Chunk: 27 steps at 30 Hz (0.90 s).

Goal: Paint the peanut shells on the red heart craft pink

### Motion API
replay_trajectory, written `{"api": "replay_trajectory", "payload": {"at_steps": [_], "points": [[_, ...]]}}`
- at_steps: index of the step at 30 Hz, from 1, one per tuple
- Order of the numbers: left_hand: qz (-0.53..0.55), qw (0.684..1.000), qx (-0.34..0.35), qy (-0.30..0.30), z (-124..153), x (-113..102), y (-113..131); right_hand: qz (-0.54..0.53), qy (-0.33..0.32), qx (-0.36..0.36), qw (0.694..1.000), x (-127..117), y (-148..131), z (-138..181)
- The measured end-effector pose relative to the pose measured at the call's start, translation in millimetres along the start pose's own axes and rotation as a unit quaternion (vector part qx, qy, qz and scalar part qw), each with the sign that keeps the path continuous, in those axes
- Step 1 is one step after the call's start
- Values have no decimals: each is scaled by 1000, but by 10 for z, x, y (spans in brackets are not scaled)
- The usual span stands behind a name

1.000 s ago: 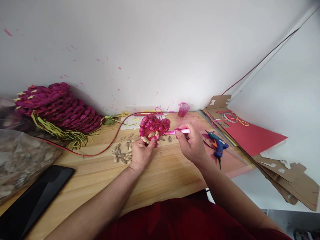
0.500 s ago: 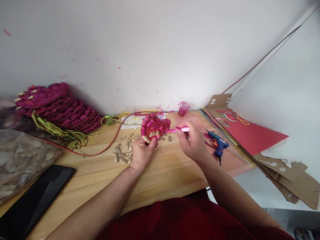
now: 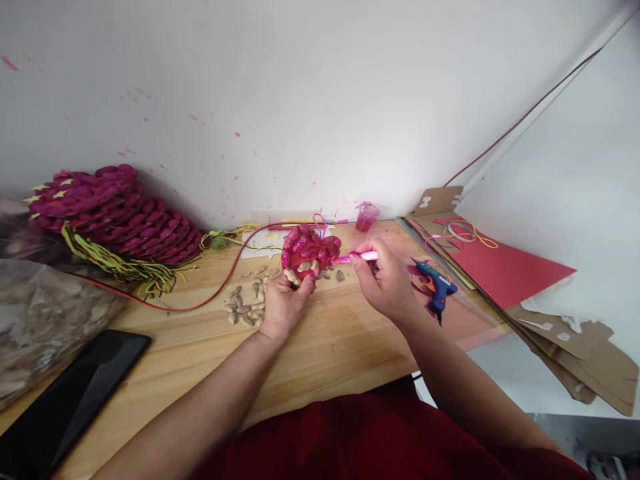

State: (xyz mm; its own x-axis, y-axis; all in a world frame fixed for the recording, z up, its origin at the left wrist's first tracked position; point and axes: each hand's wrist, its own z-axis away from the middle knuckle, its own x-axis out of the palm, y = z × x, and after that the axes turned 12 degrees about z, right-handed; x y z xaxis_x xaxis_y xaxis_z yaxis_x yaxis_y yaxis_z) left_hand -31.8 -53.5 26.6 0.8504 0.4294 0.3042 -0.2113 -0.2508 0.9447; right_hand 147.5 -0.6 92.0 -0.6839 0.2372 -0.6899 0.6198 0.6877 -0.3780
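My left hand [image 3: 283,303] grips from below a round craft piece [image 3: 309,251] covered in magenta-painted shells, with a few unpainted tan shells along its lower edge and a purple loop on top. My right hand [image 3: 385,283] pinches a pink brush [image 3: 361,257], its tip touching the right side of the piece. Both hands are held just above the wooden table [image 3: 320,347].
Loose tan shells [image 3: 245,303] lie left of my left hand. A blue glue gun [image 3: 436,285] lies to the right. A pink paint cup [image 3: 367,217] stands by the wall. Finished magenta pieces [image 3: 115,213], a shell bag [image 3: 45,320], a black tablet [image 3: 65,400], red paper [image 3: 505,270], cardboard [image 3: 575,353].
The craft piece has tilted and shifted slightly in my left hand. The brush has moved a little closer against its right side. Nothing else has moved.
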Motion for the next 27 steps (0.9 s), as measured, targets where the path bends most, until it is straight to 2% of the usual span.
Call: {"api": "replay_trajectory", "payload": {"at_steps": [8, 17, 21, 27], "points": [[-37, 999, 20, -10, -11, -2, -13, -6, -32, -42, 999, -6, -41, -10], [-42, 999, 13, -3, -12, -7, -9, -24, -35, -43, 998, 15, -70, 0], [-54, 998, -6, 14, -3, -9, 16, -11, -26, -78, 997, 51, -46, 37], [-65, 997, -15, 31, 0, 10, 72, 24, -31, -168, 985, 125, 27, 144]]}}
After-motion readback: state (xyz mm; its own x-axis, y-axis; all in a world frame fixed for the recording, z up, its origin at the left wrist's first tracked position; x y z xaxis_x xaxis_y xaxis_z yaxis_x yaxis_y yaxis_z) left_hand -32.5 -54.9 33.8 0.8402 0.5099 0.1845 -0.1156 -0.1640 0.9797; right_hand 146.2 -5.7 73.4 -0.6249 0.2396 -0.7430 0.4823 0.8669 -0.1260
